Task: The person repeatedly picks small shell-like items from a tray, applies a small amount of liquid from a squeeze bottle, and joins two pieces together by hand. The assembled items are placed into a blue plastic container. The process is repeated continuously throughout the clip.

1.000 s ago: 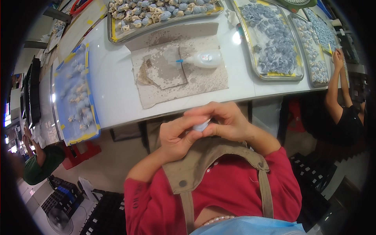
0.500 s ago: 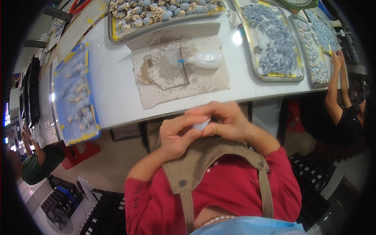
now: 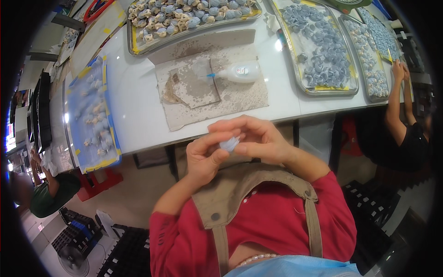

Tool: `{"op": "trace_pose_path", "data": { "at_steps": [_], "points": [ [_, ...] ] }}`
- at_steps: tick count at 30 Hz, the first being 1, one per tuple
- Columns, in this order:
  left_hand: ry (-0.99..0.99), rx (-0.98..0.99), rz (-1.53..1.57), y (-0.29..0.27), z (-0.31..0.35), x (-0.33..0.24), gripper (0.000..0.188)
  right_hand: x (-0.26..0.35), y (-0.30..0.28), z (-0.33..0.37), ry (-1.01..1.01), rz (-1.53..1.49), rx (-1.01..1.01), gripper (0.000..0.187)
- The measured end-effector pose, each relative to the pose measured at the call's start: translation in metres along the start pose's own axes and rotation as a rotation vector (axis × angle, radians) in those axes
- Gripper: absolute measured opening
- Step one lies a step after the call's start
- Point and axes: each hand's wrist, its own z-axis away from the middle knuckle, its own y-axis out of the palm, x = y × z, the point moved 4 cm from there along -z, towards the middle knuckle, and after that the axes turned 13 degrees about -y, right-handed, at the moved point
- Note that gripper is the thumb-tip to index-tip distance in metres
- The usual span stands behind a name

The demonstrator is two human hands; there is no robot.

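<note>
Just off the table's near edge, a small pale blue-grey folded piece sits between my two hands. My left hand pinches it between thumb and fingers. From the other side my right hand curls around it, thumb and fingertips closed against its edge. The piece resembles the blue-grey cup-like pieces in a yellow-taped tray to the right. Part of it stays hidden behind my fingers. On the table beyond lies a clear squeeze bottle with a blue tip, resting on stained cardboard.
A metal tray of small blue-and-cream figures stands at the back. More figures lie on a blue-edged sheet at left and in a narrow tray at right. Co-workers' arms show at both sides, beside red stools.
My fingers have shifted, baring more of the blue-grey piece, which has moved slightly left. My right thumb has drawn back a little. The whole view has tilted slightly.
</note>
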Motion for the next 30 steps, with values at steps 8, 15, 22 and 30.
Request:
{"op": "trace_pose_path", "data": {
  "at_steps": [8,15,22,30],
  "points": [
    [-0.001,-0.012,-0.057,0.003,-0.003,-0.001,0.033,-0.004,-0.005,0.003,-0.008,-0.018,-0.042,0.04],
    [-0.081,-0.095,-0.246,-0.002,0.0,-0.014,0.025,-0.011,-0.005,0.0,-0.007,-0.032,-0.073,0.04],
    [0.326,-0.898,-1.296,-0.086,-0.002,-0.126,0.026,0.018,-0.04,-0.023,-0.625,1.13,-0.244,0.034],
    [0.503,-0.994,-1.884,-0.204,-0.033,-0.203,0.017,0.014,-0.069,-0.037,-0.641,1.271,-0.398,0.035]
  ]
}}
